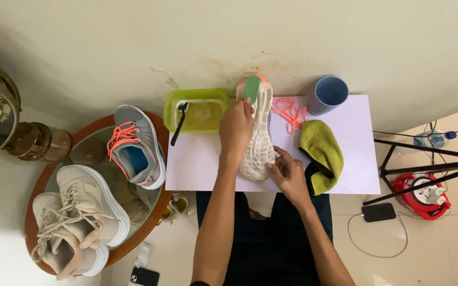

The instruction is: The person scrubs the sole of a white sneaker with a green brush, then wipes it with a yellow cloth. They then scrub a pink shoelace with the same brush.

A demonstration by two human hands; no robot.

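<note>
On the white board (213, 164): upturned shoe (258, 132), left hand (235, 127) closed on its side, right hand (288, 175) pinching the heel. Just beside: orange laces (290, 112), yellow-green cloth (322, 151), blue cup (328, 94), green tub (170, 103) holding a brush (178, 124). Left, grey sneaker (136, 145) on round table (35, 185).

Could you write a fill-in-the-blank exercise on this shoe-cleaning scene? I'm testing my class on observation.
1. The left hand rests on the upturned white sole of a shoe lying on the ____ sheet.
2. A black-handled brush stands in the ____ rectangular plastic tub.
3. The loose orange laces lie beside the round ____ cup.
4. The right hand touches the shoe near a yellow-green ____.

Missing words: white; green; blue; cloth
</note>
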